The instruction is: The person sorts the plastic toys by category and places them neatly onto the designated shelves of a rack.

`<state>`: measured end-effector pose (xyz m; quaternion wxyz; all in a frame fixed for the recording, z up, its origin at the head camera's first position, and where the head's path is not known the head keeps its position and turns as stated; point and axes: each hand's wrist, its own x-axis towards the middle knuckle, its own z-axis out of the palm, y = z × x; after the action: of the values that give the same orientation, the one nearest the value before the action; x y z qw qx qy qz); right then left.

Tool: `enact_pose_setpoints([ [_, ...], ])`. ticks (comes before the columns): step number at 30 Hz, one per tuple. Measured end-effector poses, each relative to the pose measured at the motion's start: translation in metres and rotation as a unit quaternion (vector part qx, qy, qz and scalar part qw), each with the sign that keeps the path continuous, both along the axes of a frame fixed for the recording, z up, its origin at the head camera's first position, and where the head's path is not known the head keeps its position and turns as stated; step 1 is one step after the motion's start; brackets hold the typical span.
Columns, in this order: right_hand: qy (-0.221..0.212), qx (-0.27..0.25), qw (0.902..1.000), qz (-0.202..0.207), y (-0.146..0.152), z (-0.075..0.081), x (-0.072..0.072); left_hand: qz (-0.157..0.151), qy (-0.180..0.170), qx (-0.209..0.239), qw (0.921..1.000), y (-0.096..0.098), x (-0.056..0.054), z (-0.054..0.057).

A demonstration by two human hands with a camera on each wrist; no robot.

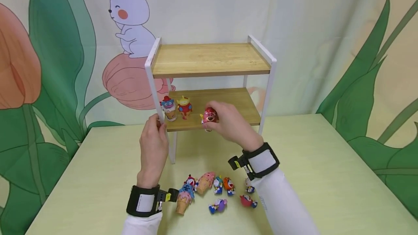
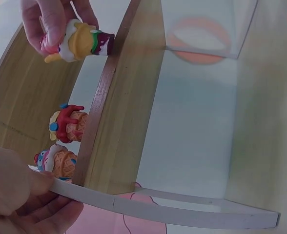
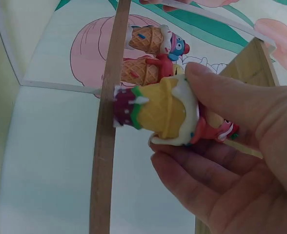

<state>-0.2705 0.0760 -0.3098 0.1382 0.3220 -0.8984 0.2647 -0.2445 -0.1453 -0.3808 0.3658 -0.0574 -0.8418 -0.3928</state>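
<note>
Right hand (image 1: 232, 123): is gripping one figurine (image 3: 160, 109), pink-topped, yellow-bodied, purple-based. Left hand (image 1: 153, 151): is pinching white shelf post (image 1: 152, 86).

Behind the rack (image 1: 209, 59), backdrop (image 1: 209, 6); beneath, desk (image 1: 326, 162). On the rack's lower shelf (image 1: 225, 99), left end, outer toy (image 1: 169, 109) just left of inner toy (image 1: 185, 107). At the rack's left front post, left grip (image 1: 153, 151); at the lower shelf's front edge, mid-length, right grip (image 1: 232, 123) with bear toy (image 1: 209, 116). Before the rack, on desk, cone toys (image 1: 205, 184) leftward among figurines (image 1: 229, 186).
</note>
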Motion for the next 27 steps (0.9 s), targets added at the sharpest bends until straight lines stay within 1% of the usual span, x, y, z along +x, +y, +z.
enact_pose_setpoints([
  [6, -0.02, 0.004, 0.9998, 0.002, -0.006, 0.007, -0.007, 0.003, -0.003, -0.001, 1.0, 0.001, 0.0, -0.001],
  [12, -0.012, 0.007, 0.9998, -0.016, -0.014, 0.011, -0.016, 0.003, -0.001, -0.002, 1.0, 0.0, 0.0, 0.0],
  [22, -0.018, 0.002, 0.9982, -0.056, -0.029, 0.007, -0.038, 0.006, 0.0, -0.003, 1.0, -0.001, 0.001, -0.001],
  [27, -0.015, -0.007, 0.9976, -0.067, -0.032, 0.006, -0.045, 0.003, 0.002, -0.001, 1.0, -0.001, 0.0, 0.0],
])
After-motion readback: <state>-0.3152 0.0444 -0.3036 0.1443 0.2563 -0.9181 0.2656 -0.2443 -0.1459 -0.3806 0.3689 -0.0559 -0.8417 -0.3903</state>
